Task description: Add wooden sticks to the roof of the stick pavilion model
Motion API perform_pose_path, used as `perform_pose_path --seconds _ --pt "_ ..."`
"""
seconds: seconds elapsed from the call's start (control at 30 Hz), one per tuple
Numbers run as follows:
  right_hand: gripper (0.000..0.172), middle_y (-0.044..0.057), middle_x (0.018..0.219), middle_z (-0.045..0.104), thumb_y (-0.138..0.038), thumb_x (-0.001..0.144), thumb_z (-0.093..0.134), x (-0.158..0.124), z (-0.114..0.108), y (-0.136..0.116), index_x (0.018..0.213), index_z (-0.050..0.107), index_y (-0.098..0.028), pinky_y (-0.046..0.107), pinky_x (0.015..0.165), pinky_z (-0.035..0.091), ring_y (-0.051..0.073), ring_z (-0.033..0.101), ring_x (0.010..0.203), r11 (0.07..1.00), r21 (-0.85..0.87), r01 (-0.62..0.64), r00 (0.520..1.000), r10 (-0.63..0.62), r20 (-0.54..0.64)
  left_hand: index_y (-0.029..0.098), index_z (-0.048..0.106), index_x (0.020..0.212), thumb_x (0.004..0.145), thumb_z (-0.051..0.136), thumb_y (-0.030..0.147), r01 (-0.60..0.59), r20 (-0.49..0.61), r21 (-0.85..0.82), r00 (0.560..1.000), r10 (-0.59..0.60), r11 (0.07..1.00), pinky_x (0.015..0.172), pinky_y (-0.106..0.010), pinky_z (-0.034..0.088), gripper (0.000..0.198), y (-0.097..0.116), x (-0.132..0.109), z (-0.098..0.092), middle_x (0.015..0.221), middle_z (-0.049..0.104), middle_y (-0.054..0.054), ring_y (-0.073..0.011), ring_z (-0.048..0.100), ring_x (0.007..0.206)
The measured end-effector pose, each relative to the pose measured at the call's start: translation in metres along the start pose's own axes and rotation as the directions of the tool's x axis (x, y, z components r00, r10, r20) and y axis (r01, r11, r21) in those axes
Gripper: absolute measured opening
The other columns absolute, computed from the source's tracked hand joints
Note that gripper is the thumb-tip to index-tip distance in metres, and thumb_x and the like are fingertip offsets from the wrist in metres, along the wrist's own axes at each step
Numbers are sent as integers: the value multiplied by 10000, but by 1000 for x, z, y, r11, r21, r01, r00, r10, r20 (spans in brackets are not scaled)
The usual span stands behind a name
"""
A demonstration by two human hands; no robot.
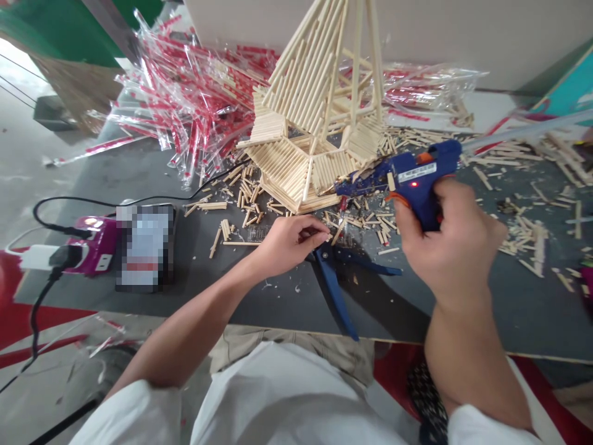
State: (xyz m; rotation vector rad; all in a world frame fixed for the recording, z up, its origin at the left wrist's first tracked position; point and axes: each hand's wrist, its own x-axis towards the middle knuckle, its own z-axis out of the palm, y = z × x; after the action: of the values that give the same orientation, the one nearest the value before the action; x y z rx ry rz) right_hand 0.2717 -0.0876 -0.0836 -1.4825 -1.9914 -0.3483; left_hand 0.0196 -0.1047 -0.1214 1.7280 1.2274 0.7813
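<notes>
My right hand (pixel 456 238) is wrapped around the handle of a blue hot glue gun (pixel 424 173), its red light lit. The gun's nozzle points left, close to the lower front of a structure built of thin wooden sticks (pixel 301 167). Just below that structure, my left hand (pixel 291 244) has its fingertips pinched together on a short piece of wooden stick (pixel 328 237), mostly covered by the fingers. Blue-handled cutting pliers (pixel 331 284) lie on the table beneath my left fingertips, with their handles apart.
Short cut sticks (pixel 389 222) litter the dark table (pixel 259 303). Red-and-clear plastic wrappers (pixel 194 99) are heaped at the back left. A phone (pixel 146 247) lies beside a purple power strip (pixel 95 244) with plugged-in cables. A clear glue stick (pixel 523 130) extends from the gun's rear.
</notes>
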Motion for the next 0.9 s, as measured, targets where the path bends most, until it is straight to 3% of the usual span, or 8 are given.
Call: perform_pose_path --seconds 0.33,0.43,0.53,0.6,0.73,0.9 --pt "348 120 916 754 -461 917 680 2 2 0 1156 649 -211 369 666 518 305 740 797 1000 21 12 1000 -12 -16 171 776 989 960 661 306 -64 -26 -36 998 63 997 691 -212 485 180 4 -2 -2 919 784 -26 -108 669 745" --pt "403 92 857 743 -495 868 729 3 6 4 1131 639 -204 346 634 507 269 718 709 997 69 43 997 -38 -73 165 777 989 969 661 308 -141 77 -86 986 148 986 663 -203 470 185 14 -6 -4 928 781 -34 -101 662 738" --pt "471 52 774 715 -546 798 796 6 7 10 1073 634 -199 326 620 502 234 689 640 988 147 44 990 -24 -139 162 780 1007 982 655 308 -234 230 -133 938 260 963 683 -201 474 194 23 -11 -5 956 786 -42 -102 668 762" --pt "488 26 717 687 -574 768 817 7 7 13 1024 626 -204 323 629 510 216 668 609 985 173 21 991 3 -136 164 783 1015 981 663 329 -261 270 -163 916 297 952 685 -205 478 206 26 -13 -5 962 789 -50 -111 675 776" --pt "539 32 723 685 -636 764 796 0 3 16 1027 612 -203 338 654 522 220 659 623 991 133 -31 996 42 -85 154 786 1026 969 685 355 -241 305 -250 900 312 938 700 -224 497 232 28 -15 -10 985 794 -78 -141 705 832" --pt "558 45 735 694 -649 761 795 -36 -13 18 1041 639 -192 344 684 513 241 671 666 982 86 -167 986 167 7 132 782 1023 923 747 376 -165 425 -400 838 342 902 782 -267 563 265 30 -19 -19 992 791 -119 -180 732 887"
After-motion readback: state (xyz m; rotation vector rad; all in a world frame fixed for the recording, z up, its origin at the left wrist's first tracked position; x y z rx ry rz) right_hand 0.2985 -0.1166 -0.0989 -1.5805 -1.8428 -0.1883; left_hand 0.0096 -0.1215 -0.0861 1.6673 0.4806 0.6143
